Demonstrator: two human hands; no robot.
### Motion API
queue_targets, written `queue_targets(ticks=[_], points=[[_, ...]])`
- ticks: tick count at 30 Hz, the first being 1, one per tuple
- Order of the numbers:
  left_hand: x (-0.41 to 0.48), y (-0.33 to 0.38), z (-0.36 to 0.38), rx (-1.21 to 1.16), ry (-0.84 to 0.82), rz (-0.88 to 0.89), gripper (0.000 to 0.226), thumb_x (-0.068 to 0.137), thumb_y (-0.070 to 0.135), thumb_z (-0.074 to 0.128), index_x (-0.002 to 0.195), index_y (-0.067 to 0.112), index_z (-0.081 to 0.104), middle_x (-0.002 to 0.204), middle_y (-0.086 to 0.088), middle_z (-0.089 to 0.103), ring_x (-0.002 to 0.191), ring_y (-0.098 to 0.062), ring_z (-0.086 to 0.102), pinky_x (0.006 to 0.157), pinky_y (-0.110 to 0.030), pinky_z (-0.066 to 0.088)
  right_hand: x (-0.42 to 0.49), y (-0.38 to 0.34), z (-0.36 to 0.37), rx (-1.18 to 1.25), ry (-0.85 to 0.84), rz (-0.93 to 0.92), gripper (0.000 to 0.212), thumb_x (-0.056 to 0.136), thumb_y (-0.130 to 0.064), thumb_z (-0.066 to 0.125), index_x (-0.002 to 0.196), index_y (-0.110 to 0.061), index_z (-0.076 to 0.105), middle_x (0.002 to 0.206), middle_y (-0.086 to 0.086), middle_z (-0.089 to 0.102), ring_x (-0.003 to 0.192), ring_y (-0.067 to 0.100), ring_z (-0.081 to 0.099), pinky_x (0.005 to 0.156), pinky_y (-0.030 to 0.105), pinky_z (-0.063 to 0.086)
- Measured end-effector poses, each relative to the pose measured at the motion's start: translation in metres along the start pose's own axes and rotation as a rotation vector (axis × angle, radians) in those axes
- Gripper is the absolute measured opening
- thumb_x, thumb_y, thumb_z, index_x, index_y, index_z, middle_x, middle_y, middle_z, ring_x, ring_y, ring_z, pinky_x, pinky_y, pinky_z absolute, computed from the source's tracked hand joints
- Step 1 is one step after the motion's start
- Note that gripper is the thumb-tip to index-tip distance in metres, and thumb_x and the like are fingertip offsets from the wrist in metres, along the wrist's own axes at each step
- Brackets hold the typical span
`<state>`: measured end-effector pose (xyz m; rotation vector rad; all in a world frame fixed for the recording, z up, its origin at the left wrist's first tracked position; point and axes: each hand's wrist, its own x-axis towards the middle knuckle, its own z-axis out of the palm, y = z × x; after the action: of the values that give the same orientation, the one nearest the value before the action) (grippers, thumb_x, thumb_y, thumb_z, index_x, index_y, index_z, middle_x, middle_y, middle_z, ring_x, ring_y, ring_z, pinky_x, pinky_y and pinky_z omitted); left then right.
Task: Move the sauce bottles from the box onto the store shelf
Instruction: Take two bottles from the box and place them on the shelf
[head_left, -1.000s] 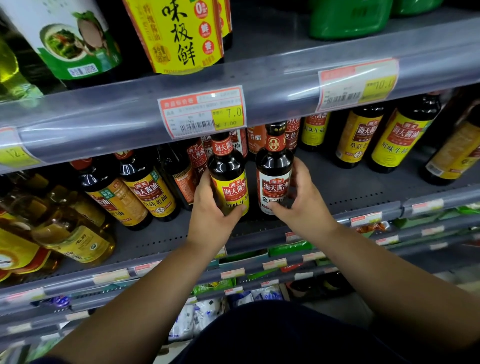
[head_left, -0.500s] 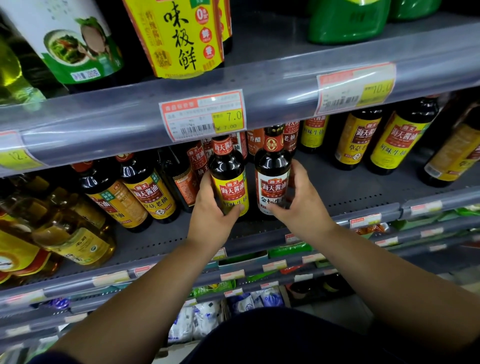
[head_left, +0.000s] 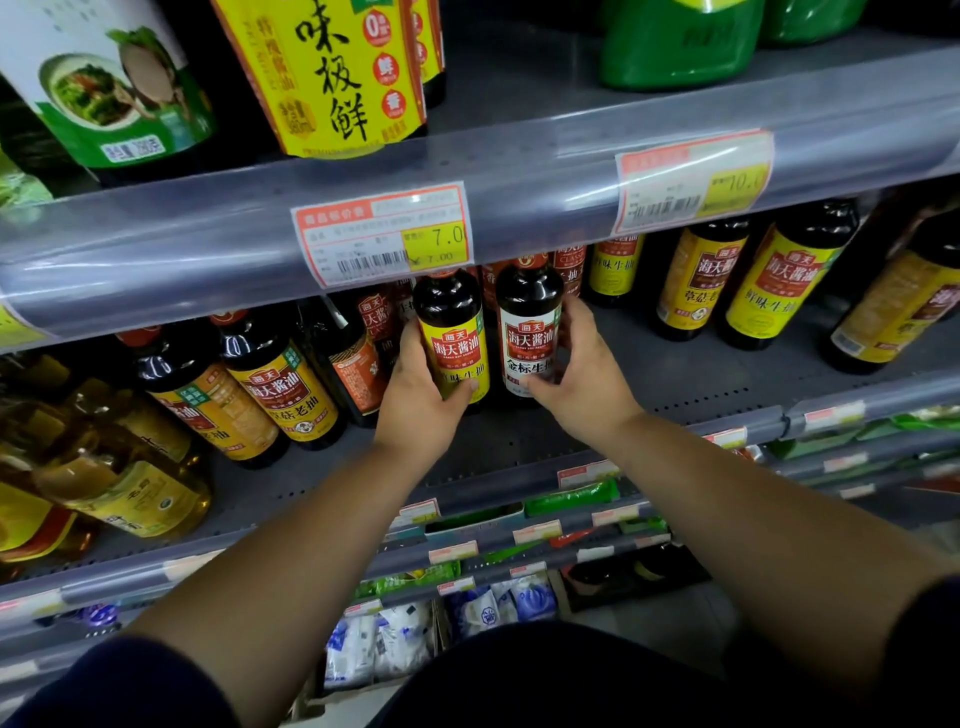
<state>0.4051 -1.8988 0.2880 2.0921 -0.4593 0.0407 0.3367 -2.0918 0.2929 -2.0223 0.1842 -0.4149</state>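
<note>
I am gripping the yellow-label soy sauce bottle (head_left: 457, 343) with my left hand (head_left: 415, 395) and the white-label soy sauce bottle (head_left: 530, 332) with my right hand (head_left: 582, 384); pushing them deeper risks toppling the rear bottles (head_left: 569, 265).

Two upright dark bottles (head_left: 451, 340) (side by side)

I see two dark bottles, one yellow-labelled (head_left: 456, 349), one white-labelled (head_left: 529, 343), both with red banners, on a grey shelf (head_left: 701, 384).

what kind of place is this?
Most likely a grocery store's condiment aisle: tiered shelves with price tags on the rails, and rows of identical sauce bottles, two of them in the hands.
</note>
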Motion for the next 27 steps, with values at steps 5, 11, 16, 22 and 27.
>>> queue_targets(ticks=[5, 11, 16, 22, 27], points=[[0.011, 0.001, 0.004, 0.010, 0.011, 0.011, 0.091, 0.082, 0.020, 0.078, 0.150, 0.031, 0.019, 0.143, -0.001, 0.051, 0.131, -0.017, 0.050, 0.108, -0.046, 0.044, 0.011, 0.001, 0.000, -0.008, 0.003, -0.004, 0.094, 0.078, -0.016, 0.081, 0.148, -0.041, 0.023, 0.142, -0.005, 0.052, 0.131, 0.010, 0.052, 0.108, 0.042, 0.048], [0.020, 0.001, 0.008, 0.041, 0.023, 0.018, 0.089, 0.083, 0.020, 0.078, 0.152, 0.022, 0.021, 0.145, -0.002, 0.049, 0.132, -0.017, 0.048, 0.108, -0.037, 0.042, 0.020, 0.003, 0.003, -0.005, 0.003, -0.002, 0.095, 0.078, -0.015, 0.081, 0.149, -0.040, 0.023, 0.143, -0.005, 0.052, 0.130, 0.009, 0.052, 0.108, 0.039, 0.047], [0.025, -0.002, 0.010, 0.045, 0.022, -0.006, 0.091, 0.083, 0.022, 0.077, 0.152, 0.026, 0.018, 0.147, -0.001, 0.047, 0.134, -0.017, 0.047, 0.110, -0.043, 0.042, 0.028, 0.005, 0.004, 0.005, -0.004, 0.009, 0.095, 0.078, -0.013, 0.082, 0.148, -0.040, 0.024, 0.143, -0.006, 0.052, 0.132, 0.010, 0.052, 0.110, 0.042, 0.047], [0.032, -0.008, 0.011, 0.041, 0.033, -0.024, 0.090, 0.082, 0.024, 0.078, 0.150, 0.030, 0.020, 0.146, 0.001, 0.049, 0.134, -0.017, 0.048, 0.109, -0.048, 0.043, 0.038, 0.005, 0.004, 0.004, 0.003, 0.014, 0.092, 0.078, -0.012, 0.082, 0.148, -0.036, 0.028, 0.140, -0.008, 0.054, 0.128, 0.008, 0.054, 0.108, 0.037, 0.047], [0.039, -0.008, 0.013, 0.050, 0.038, -0.039, 0.090, 0.082, 0.024, 0.078, 0.151, 0.031, 0.019, 0.147, 0.002, 0.048, 0.135, -0.018, 0.047, 0.109, -0.048, 0.043, 0.045, 0.007, 0.002, 0.001, -0.004, 0.013, 0.091, 0.077, -0.013, 0.082, 0.147, -0.036, 0.029, 0.139, -0.009, 0.056, 0.128, 0.007, 0.055, 0.108, 0.039, 0.048]])
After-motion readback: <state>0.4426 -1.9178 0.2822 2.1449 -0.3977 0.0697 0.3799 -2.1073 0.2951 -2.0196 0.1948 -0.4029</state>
